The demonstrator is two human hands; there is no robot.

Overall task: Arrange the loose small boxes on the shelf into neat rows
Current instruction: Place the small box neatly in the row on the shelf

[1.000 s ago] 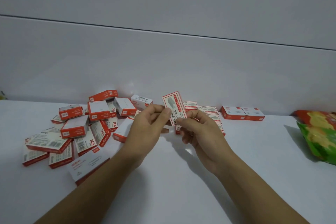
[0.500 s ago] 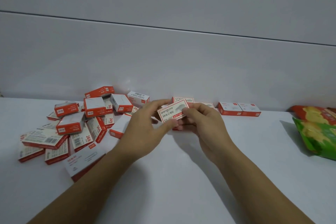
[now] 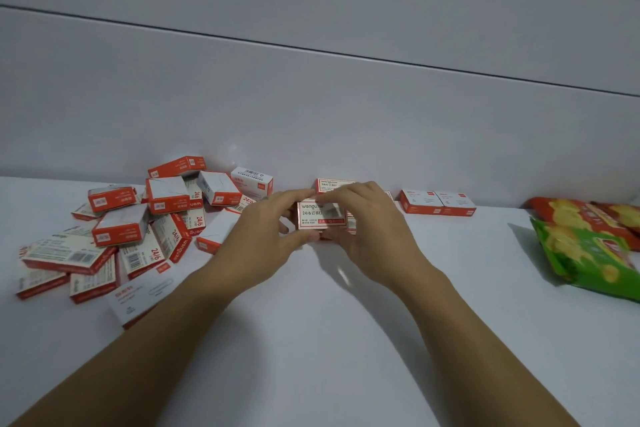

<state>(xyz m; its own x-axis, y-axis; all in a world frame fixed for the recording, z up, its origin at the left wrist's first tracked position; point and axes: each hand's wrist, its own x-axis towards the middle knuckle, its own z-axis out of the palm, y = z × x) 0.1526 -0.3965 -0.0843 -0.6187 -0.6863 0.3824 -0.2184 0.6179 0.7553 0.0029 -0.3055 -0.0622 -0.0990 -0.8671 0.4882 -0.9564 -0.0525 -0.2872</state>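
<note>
One small red-and-white box [image 3: 317,216] lies face up, low over the white shelf [image 3: 311,340]. My left hand [image 3: 266,236] pinches its left end and my right hand [image 3: 367,229] grips its top and right side. Just behind it lies another box [image 3: 329,184] of the row, partly hidden by my fingers. Two boxes [image 3: 438,203] stand side by side against the back wall to the right. A loose heap of the same boxes [image 3: 138,225] covers the left of the shelf.
Green and red snack bags [image 3: 588,246] lie at the right edge of the shelf. The grey back wall [image 3: 311,114] rises right behind the row. One flat box [image 3: 142,295] lies nearest me beside my left forearm.
Both hands have brought the box down from upright in the air to flat and low by the row near the wall.
</note>
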